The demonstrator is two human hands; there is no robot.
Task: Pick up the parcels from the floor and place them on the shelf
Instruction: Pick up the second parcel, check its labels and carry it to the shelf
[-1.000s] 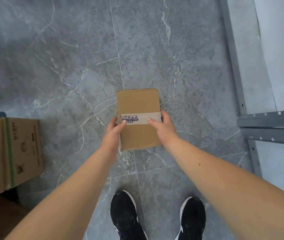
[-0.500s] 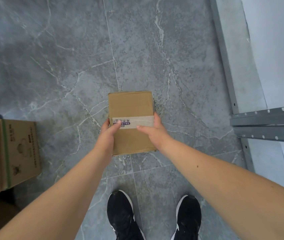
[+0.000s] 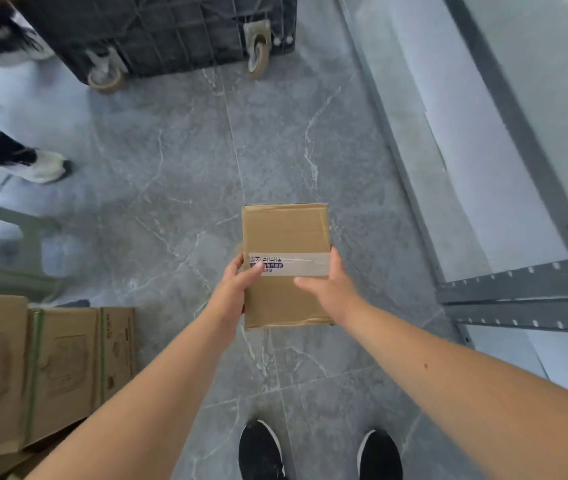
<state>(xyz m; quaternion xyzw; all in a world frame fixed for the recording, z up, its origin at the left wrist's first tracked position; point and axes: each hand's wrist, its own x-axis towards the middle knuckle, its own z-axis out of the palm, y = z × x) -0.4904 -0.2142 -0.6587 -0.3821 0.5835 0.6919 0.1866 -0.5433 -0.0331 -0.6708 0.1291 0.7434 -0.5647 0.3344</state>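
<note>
- Cartons (image 3: pixel 47 368) stacked left of the parcel (image 3: pixel 286 265) could catch an elbow if the turn swings wide.
- Left hand (image 3: pixel 232 294) presses the parcel's left edge, thumb on its tape; a loose palm could let it tip.
- Right hand (image 3: pixel 331 289) clamps the opposite edge, holding the parcel above the floor (image 3: pixel 171 188).
- Shelf (image 3: pixel 524 292) rails right of the parcel could snag a corner.

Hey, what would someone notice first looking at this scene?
Dead centre, a small taped cardboard parcel is gripped between the left hand and right hand above the grey marble floor. At right stands the grey metal shelf; at top, a dark wheeled cart.
</note>
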